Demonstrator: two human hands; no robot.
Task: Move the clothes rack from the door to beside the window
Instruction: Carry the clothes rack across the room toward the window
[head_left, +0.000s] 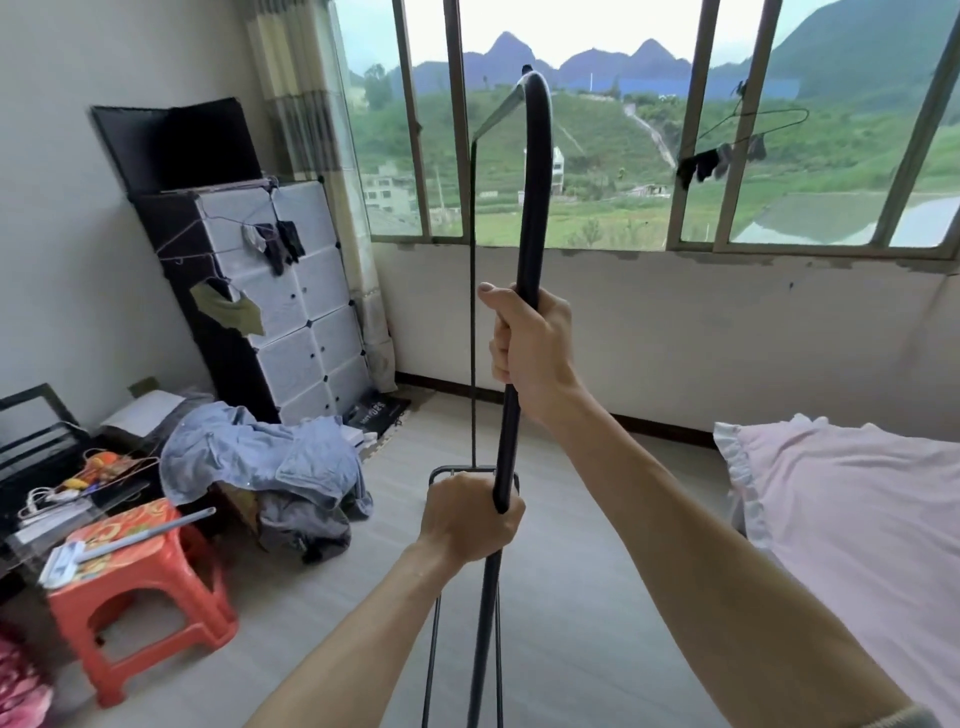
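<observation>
We clench the black tubular metal clothes rack (530, 218) upright, right hand (530, 348) above left hand (470, 519); the barred window (696, 156) lies ahead beyond both.

Pale floor (571, 597) — red stool (150, 571) and heaped blue clothes (260, 457) on it.

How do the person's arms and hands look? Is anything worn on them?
Both forearms are bare. The left hand and the right hand wear no gloves, and no rings or watch show. The right thumbnail is short and plain. At the bottom right edge, a bit of greyish sleeve shows on the right arm.
</observation>
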